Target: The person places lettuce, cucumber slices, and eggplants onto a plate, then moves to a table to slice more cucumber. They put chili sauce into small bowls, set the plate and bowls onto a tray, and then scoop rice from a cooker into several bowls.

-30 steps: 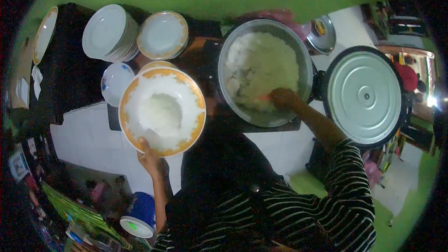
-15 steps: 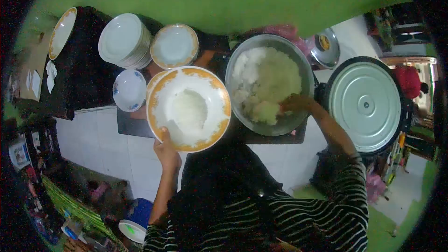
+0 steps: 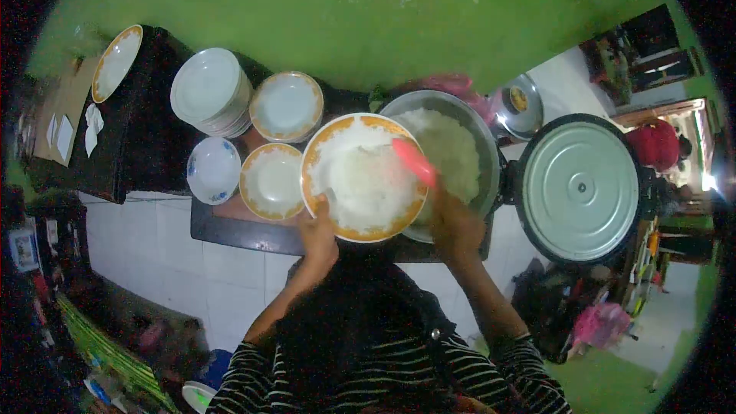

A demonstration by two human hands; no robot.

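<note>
My left hand (image 3: 318,234) grips the lower left rim of a white plate with an orange-patterned edge (image 3: 313,149), thumb on top. White rice (image 3: 368,184) lies on the plate. My right hand (image 3: 454,222) is closed round the handle of a pink rice spoon (image 3: 414,161), its blade over the right side of the plate. Behind the plate, partly covered by it, stands a large metal pot (image 3: 491,165) holding more rice (image 3: 458,146).
Left of the pot are a tall stack of white plates (image 3: 205,88), orange-rimmed plates (image 3: 287,106) and a blue-patterned bowl (image 3: 215,170). A large round lid (image 3: 580,188) lies to the right. A metal bowl with food (image 3: 529,111) stands behind. A person in red (image 3: 654,144) is far right.
The held plate has moved right, partly over the pot. My right hand has come out of the pot to the plate, with the pink spoon now visible. More rice lies on the plate.
</note>
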